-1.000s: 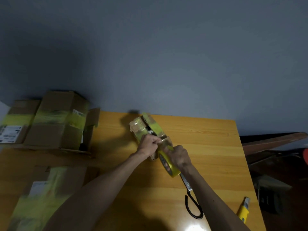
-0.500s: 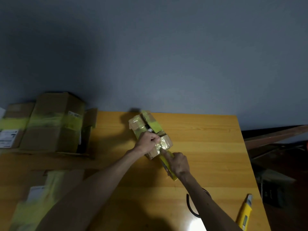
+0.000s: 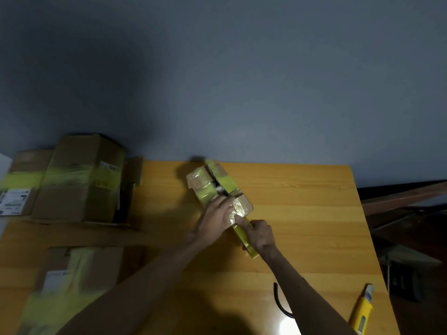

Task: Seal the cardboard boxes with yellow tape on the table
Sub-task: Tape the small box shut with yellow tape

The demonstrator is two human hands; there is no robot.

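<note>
A small cardboard box (image 3: 219,187), already banded with yellow tape, lies at an angle near the far edge of a wooden surface (image 3: 302,213), about mid-width. The left hand (image 3: 214,217) rests on the near end of the box, its grip loose, with the fingers laid fairly straight across the top. The right hand (image 3: 260,234) sits just near and right of it. Its grip is curled round a yellow tape roll (image 3: 242,235) seen edge-on, while the index finger (image 3: 239,218) stretches out and presses on the glossy tape at the box's near corner.

On the left side of the surface stand bigger boxes, blurred: a tall cardboard box (image 3: 82,180) with a yellow band, a lower labelled box (image 3: 21,187) beside it at the far left, and a flat taped box (image 3: 72,284) nearer the viewer. Near the right forearm, a black scissors handle (image 3: 280,304) shows partly. A yellow utility knife (image 3: 361,310) lies at the near right edge.
</note>
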